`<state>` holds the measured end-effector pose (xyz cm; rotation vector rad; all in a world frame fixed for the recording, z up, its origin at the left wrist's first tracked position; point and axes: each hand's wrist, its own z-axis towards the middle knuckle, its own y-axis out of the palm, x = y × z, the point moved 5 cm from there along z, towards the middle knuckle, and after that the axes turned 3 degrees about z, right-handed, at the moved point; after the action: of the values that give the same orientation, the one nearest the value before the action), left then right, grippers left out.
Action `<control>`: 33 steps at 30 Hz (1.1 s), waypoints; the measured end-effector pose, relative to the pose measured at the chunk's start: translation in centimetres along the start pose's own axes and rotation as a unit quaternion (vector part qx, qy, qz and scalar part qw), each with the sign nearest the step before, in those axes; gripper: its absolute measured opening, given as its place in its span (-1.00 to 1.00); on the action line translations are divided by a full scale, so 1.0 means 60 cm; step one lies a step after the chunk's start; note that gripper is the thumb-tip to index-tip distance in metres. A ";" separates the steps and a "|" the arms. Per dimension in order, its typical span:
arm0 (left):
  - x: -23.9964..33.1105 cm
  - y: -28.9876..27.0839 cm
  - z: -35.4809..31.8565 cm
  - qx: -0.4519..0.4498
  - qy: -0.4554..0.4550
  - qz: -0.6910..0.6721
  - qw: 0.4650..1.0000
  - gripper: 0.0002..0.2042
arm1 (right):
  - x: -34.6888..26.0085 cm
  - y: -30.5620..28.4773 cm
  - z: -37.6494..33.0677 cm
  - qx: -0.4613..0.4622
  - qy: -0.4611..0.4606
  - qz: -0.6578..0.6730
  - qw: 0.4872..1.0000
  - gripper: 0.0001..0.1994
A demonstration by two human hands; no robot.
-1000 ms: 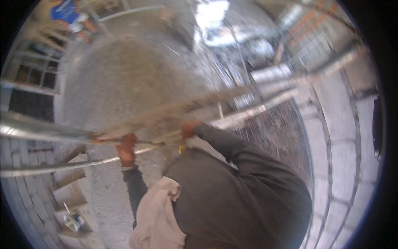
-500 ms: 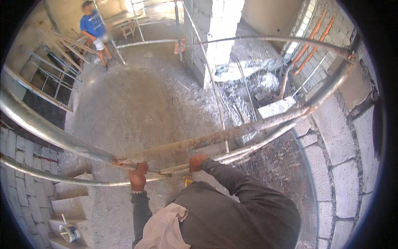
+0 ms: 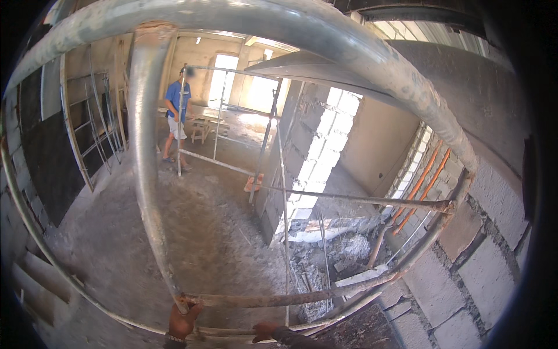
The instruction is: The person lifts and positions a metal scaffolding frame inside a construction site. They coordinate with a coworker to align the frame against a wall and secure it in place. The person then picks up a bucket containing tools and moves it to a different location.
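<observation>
the work in hand is a grip on a scaffold frame: the left hand [image 3: 185, 319] is wrapped around the rusty horizontal bar [image 3: 279, 299] right where it meets the upright metal tube [image 3: 145, 174], fingers curled tight over the joint. the right hand [image 3: 264, 331] sits a little to the right and lower, on the thinner rail [image 3: 232, 333] just beneath that bar; only its knuckles and a dark sleeve edge show at the bottom rim, so i cannot tell whether it is clamped or merely resting. as a judgement, the person is steadying themselves at the top of the frame, high above the floor, and any next move calls for keeping one hand firmly shut on the tube while the other shifts, since the drop below is large.

outward from the hands, a big curved pipe [image 3: 349, 46] arches overhead and down the right side, beside a grey block wall [image 3: 482, 256]. below and ahead of the hands lies a dusty concrete floor [image 3: 203, 232] with rubble [image 3: 343, 250] heaped at the foot of a block pillar [image 3: 314, 151]. orange pipes [image 3: 427, 180] run up the wall to the right. far ahead, another person in a blue shirt [image 3: 176, 110] stands by a second scaffold frame [image 3: 226, 116].

no containers are visible anywhere near the hands.
</observation>
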<state>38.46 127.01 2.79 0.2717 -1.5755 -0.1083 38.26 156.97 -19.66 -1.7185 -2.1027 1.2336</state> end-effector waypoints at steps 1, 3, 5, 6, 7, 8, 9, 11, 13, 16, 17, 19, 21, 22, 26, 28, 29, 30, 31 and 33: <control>0.010 0.003 -0.001 0.000 0.010 -0.016 1.000 -0.84 | 0.035 0.019 0.015 0.041 -0.029 0.012 0.999 -0.35; 0.026 0.015 0.004 -0.051 0.059 0.082 0.994 -0.83 | 0.126 0.075 0.010 0.121 -0.074 0.046 0.989 -0.30; 0.034 0.008 0.006 -0.078 0.063 0.128 0.987 -0.83 | 0.201 0.082 0.007 0.016 0.055 0.137 0.989 -0.27; 0.034 -0.016 0.009 -0.060 0.043 0.147 0.986 -0.83 | 0.060 -0.027 -0.043 0.092 0.091 0.083 0.988 -0.34; 0.035 -0.041 0.007 -0.024 0.061 0.167 0.984 -0.83 | 0.020 -0.036 -0.012 0.082 0.090 0.078 0.989 -0.37; 0.024 -0.023 0.009 -0.034 0.076 0.157 0.984 -0.83 | 0.034 -0.023 -0.040 0.096 0.120 0.084 0.985 -0.37; 0.019 -0.008 0.010 -0.055 0.069 0.139 0.986 -0.83 | 0.049 -0.010 -0.050 0.091 0.155 0.095 0.979 -0.37; 0.023 0.012 0.014 -0.081 0.072 0.100 0.989 -0.84 | 0.087 -0.004 -0.053 0.100 0.160 0.081 0.979 -0.37; 0.016 0.011 0.018 -0.088 0.072 0.087 0.990 -0.83 | 0.079 0.008 -0.055 0.090 0.166 0.063 0.980 -0.37; 0.011 0.002 0.019 -0.084 0.058 0.093 0.990 -0.83 | 0.048 -0.023 -0.063 0.087 0.174 0.038 0.980 -0.38; 0.012 0.006 0.020 -0.088 0.052 0.094 0.990 -0.83 | 0.065 -0.019 -0.063 0.103 0.169 0.043 0.979 -0.39; 0.016 0.001 0.019 -0.084 0.042 0.121 0.988 -0.84 | 0.057 -0.015 -0.059 0.104 0.169 0.051 0.979 -0.41; 0.024 -0.003 0.015 -0.075 0.033 0.130 0.988 -0.85 | 0.022 -0.043 -0.072 0.079 0.180 0.049 0.979 -0.43; 0.030 0.002 0.014 -0.073 0.030 0.122 0.989 -0.84 | 0.022 -0.045 -0.074 0.079 0.179 0.051 0.979 -0.45; 0.025 -0.007 0.012 -0.060 0.009 0.123 0.990 -0.83 | 0.011 -0.054 -0.079 0.078 0.169 0.036 0.982 -0.50; 0.024 -0.006 0.007 -0.050 0.007 0.083 0.995 -0.82 | 0.015 -0.047 -0.076 0.075 0.159 0.037 0.984 -0.49; 0.023 -0.005 0.006 -0.043 0.007 0.060 0.997 -0.82 | 0.016 -0.048 -0.069 0.043 0.144 0.018 0.988 -0.42; 0.031 -0.001 0.003 -0.042 0.024 0.068 0.996 -0.82 | 0.017 -0.054 -0.068 0.043 0.136 0.023 0.989 -0.39; 0.036 0.003 -0.002 -0.039 0.035 0.074 0.996 -0.82 | 0.017 -0.048 -0.073 0.036 0.130 0.028 0.990 -0.36; 0.036 0.000 -0.008 -0.022 0.036 0.090 0.995 -0.82 | -0.011 -0.071 -0.090 -0.014 0.098 0.006 0.995 -0.30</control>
<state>38.93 126.56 4.90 0.0971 -1.5159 0.0069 38.48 159.01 -13.07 -1.7858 -2.0070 0.9982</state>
